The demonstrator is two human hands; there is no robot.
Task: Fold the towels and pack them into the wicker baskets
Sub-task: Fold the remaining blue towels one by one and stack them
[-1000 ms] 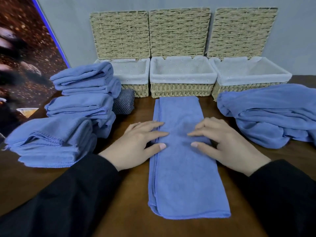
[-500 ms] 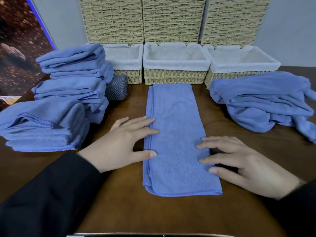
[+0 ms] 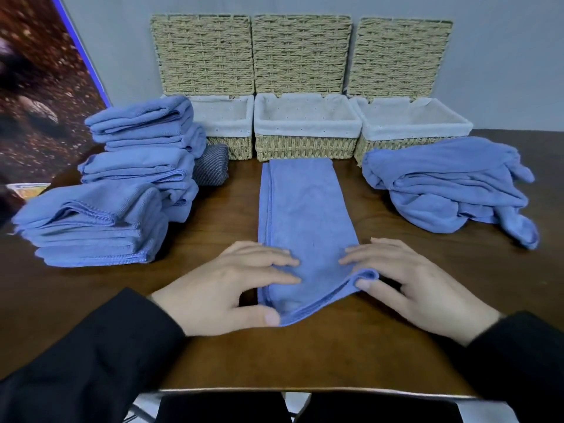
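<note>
A grey wall backs a dark wooden table. Along the table's far edge stand three wicker baskets: left basket, middle basket and right basket, each with a pale cloth liner and its woven lid propped upright against the wall.

A long blue towel, folded into a narrow strip, lies at the table's middle, running from just before the middle basket toward the near edge. Its near end is raised off the table, double-layered, with a stitched hem showing.

At the left edge sit stacks of folded blue towels, the taller ones partly hiding the left basket. A dark striped cloth lies between those stacks and the left basket. Toward the right edge lies a loose heap of unfolded blue towels, touching the right basket's front.

The left hand pinches the strip's near left corner, thumb beneath, fingers on top. The right hand pinches the near right corner likewise. Both wear black sleeves.
</note>
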